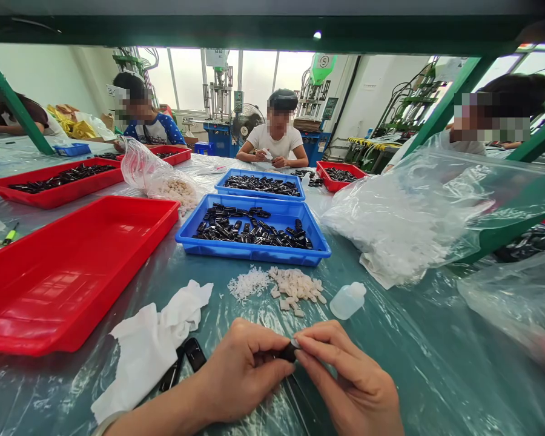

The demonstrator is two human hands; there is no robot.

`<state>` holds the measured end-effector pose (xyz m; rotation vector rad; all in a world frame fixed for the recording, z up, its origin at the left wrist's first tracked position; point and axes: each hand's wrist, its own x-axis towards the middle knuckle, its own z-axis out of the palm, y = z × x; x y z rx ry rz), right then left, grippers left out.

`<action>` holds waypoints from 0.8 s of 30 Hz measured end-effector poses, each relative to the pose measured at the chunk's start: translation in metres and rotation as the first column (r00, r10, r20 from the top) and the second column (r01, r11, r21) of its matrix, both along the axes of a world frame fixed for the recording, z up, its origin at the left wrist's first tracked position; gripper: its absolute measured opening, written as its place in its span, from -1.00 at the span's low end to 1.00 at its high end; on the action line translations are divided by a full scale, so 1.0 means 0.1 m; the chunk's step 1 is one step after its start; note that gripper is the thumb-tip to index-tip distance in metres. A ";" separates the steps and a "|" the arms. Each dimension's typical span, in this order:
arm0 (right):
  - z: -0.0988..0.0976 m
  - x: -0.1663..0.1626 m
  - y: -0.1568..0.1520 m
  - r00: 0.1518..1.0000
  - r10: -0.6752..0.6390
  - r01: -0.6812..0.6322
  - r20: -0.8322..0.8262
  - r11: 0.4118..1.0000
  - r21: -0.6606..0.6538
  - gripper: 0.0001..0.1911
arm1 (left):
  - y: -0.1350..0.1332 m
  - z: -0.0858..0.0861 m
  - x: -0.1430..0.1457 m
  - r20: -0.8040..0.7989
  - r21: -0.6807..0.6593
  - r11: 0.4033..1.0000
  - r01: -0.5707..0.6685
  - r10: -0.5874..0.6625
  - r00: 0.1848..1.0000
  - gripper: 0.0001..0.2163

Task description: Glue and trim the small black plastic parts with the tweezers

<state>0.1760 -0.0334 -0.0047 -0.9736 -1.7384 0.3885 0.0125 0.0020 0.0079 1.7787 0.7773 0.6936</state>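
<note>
My left hand (pixel 238 375) and my right hand (pixel 349 378) meet near the table's front edge, both pinching one small black part (pixel 289 352) between fingertips. Two more black parts (pixel 186 360) lie just left of my left hand, beside a crumpled white cloth (pixel 152 342). Ahead of my hands sit a pile of small beige pieces (pixel 296 286), a heap of tiny white bits (pixel 247 283) and a small translucent bottle (pixel 347 300) on its side. Behind those stands a blue tray (pixel 254 249) holding many black parts.
An empty red tray (pixel 68 272) lies at the left. Further trays, red (pixel 54 194) and blue (pixel 260 184), hold black parts. Clear plastic bags (pixel 413 212) pile up at the right. Several other people sit at the far side. Green frame posts (pixel 445 103) cross the table.
</note>
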 end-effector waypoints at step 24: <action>-0.04 -0.05 -0.03 0.997 -0.023 0.017 -0.078 0.997 -0.079 -0.69 | -0.04 -0.05 0.02 0.038 -0.062 0.998 -0.029 0.031 0.999 -0.79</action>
